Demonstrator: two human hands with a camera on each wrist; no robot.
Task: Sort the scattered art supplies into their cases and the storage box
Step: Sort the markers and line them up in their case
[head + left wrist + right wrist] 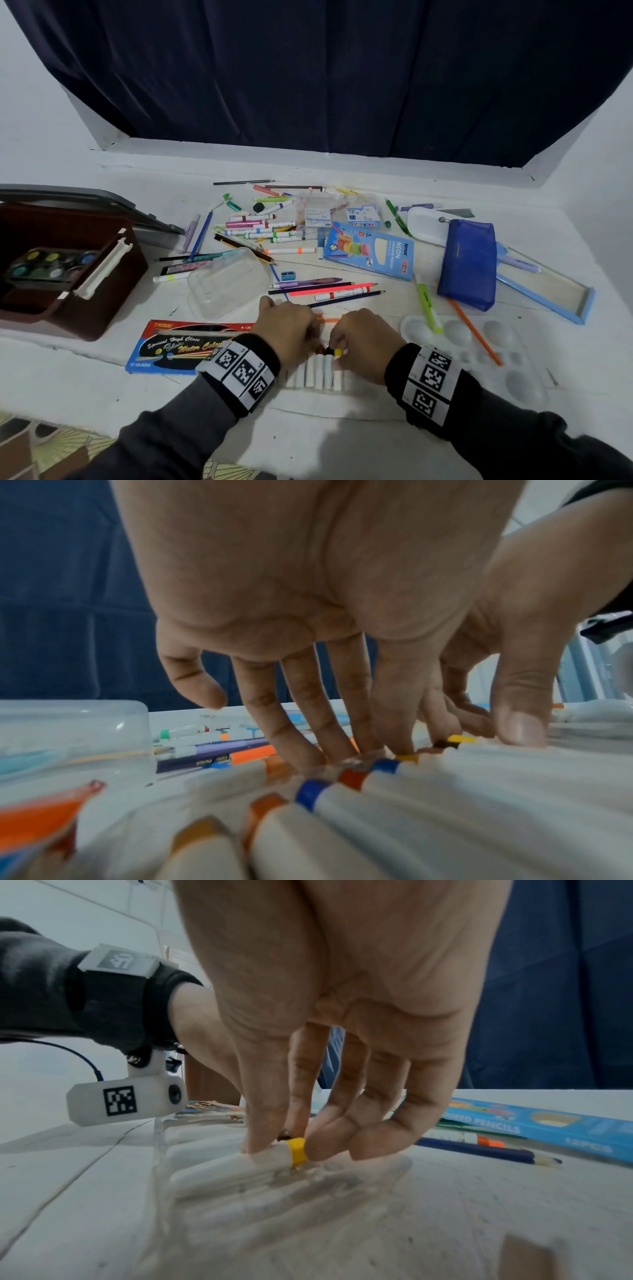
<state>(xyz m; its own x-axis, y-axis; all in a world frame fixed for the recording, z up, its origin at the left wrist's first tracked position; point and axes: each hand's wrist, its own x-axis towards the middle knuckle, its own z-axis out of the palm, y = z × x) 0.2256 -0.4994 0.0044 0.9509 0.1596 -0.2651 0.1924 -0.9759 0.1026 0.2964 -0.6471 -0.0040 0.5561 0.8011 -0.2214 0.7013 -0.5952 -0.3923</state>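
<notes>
A row of white paint tubes [315, 373] [377, 804] with coloured caps lies in a clear plastic tray [274, 1204] at the table's near edge. My right hand [346, 342] [291, 1139] pinches a yellow-capped tube [337, 353] [267, 1158] [462, 739] at the row's right end, low over the tray. My left hand [301, 335] [342, 745] presses straight fingers down onto the cap ends of the tubes. The red-and-blue watercolour box [185, 346] lies just left of the tray.
A brown storage box [85, 301] with a paint set inside stands at left. Scattered markers [260, 226] and pencils cover the middle. A clear lid [226, 284], blue pencil box [373, 253], blue pouch [469, 263], light-blue tray [555, 294] and white palette [513, 370] lie around.
</notes>
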